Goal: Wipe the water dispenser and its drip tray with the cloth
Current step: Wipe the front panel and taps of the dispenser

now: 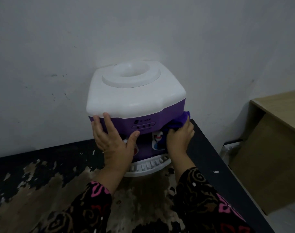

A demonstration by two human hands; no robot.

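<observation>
A small water dispenser (135, 95) with a white top and purple body stands on a dark worn table against the wall. Its white slotted drip tray (148, 165) juts out at the front bottom. My left hand (113, 142) lies flat against the purple front at the left, fingers spread up to the white lid's edge and thumb reaching toward the taps. My right hand (179, 137) grips a purple cloth (180, 121) and holds it against the dispenser's front right corner, beside the blue tap (157, 140). The left tap is mostly hidden behind my left hand.
The black table (42, 174) has a peeling, patchy surface and its right edge runs diagonally down to the right. Beyond it stands a light wooden desk or shelf (278, 125). A white wall is close behind the dispenser.
</observation>
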